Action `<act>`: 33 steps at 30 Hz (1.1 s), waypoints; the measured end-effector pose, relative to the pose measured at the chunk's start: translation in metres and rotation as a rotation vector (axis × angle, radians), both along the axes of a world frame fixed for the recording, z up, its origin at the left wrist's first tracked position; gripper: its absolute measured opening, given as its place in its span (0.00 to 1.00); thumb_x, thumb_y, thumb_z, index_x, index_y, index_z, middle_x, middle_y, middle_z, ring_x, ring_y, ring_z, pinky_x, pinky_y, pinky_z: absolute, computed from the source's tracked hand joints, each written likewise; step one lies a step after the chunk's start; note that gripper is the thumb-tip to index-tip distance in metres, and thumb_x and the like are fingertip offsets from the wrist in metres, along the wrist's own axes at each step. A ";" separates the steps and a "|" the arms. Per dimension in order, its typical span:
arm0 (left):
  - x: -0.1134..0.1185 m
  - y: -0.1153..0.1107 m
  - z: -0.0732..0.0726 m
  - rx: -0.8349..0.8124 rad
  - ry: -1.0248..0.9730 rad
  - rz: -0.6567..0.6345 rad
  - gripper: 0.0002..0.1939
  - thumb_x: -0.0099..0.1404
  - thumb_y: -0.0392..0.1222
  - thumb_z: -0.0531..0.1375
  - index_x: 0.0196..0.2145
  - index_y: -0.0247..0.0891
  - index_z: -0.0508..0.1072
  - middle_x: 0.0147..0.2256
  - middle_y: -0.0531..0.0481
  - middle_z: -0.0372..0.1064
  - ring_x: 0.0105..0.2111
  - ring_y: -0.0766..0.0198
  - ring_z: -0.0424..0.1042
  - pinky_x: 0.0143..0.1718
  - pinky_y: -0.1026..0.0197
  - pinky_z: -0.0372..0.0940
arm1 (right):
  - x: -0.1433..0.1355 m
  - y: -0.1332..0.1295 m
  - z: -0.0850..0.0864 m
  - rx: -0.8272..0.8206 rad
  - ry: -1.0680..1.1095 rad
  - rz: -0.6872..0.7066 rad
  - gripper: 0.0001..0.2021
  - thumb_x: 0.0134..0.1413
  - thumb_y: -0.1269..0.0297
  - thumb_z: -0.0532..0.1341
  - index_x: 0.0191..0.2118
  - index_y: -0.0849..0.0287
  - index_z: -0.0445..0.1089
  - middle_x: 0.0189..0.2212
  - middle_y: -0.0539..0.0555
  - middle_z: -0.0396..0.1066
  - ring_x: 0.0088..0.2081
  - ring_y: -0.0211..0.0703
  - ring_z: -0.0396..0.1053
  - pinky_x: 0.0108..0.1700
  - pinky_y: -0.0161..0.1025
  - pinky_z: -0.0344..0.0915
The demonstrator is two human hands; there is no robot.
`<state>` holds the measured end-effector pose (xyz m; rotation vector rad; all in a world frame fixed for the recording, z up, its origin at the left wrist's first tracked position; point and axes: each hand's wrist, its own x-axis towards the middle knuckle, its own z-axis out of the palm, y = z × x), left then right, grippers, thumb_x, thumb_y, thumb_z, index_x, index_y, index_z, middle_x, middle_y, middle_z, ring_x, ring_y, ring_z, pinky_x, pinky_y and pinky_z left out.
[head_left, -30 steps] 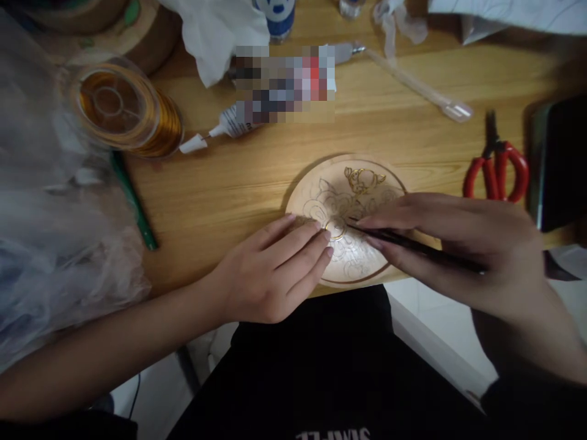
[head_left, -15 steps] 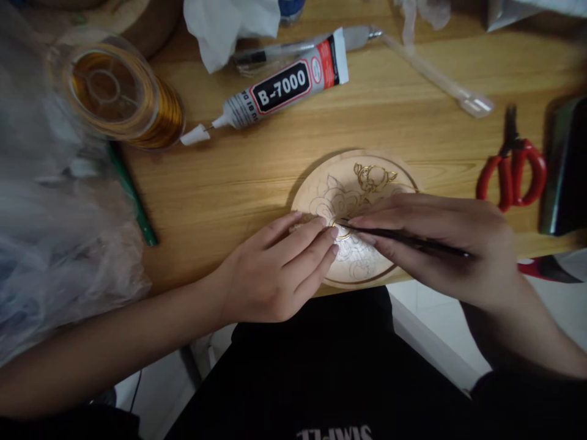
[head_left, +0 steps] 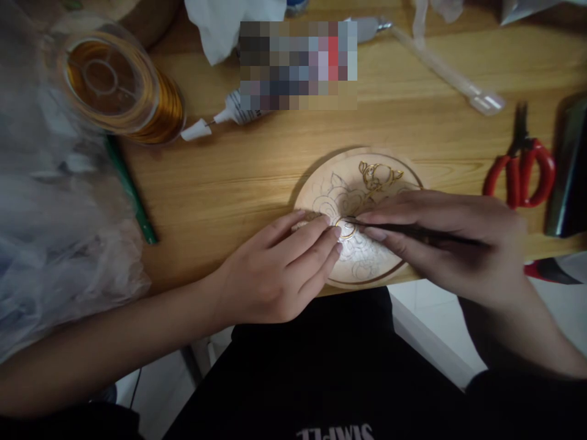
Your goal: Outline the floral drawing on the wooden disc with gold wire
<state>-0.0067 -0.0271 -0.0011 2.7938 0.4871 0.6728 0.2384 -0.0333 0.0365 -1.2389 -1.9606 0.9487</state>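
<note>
Pinching one pair of dark tweezers (head_left: 415,231) in the right hand (head_left: 477,244), clamped between thumb and fingers, and reaching over the far rim of one gold wire ring (head_left: 347,239); a second ago, aiming just off that ring, on the right hand's side. Keeping the left hand (head_left: 270,275) laid on one round wooden disc (head_left: 339,166) as before, fingertips at the ring's edge; with its thumb hidden, cannot tell whether gripping or only resting. Seeing the disc between and under both hands on the desk (head_left: 220,177), with one gold wire motif (head_left: 376,183) just beyond the right fingertips. Counting further: one spool of gold wire (head_left: 123,85) and one green pen (head_left: 131,189) beyond the left forearm, one glue tube (head_left: 235,107) beyond the left hand, one pair of red-handled pliers (head_left: 513,177) beyond the right.
</note>
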 end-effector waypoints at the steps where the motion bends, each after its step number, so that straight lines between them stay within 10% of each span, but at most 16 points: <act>1: 0.000 0.000 0.000 -0.007 -0.009 -0.005 0.14 0.72 0.31 0.54 0.52 0.24 0.73 0.52 0.35 0.74 0.56 0.49 0.71 0.60 0.45 0.68 | 0.000 -0.001 0.000 -0.003 0.006 -0.011 0.14 0.52 0.76 0.69 0.45 0.58 0.78 0.36 0.54 0.80 0.39 0.41 0.78 0.41 0.38 0.75; 33: 0.003 0.010 0.012 0.035 0.050 -0.020 0.10 0.71 0.32 0.57 0.48 0.28 0.75 0.49 0.42 0.77 0.51 0.53 0.76 0.55 0.50 0.73 | -0.009 -0.022 -0.003 -0.010 -0.014 -0.230 0.16 0.51 0.74 0.69 0.46 0.49 0.78 0.36 0.49 0.81 0.40 0.44 0.79 0.41 0.40 0.78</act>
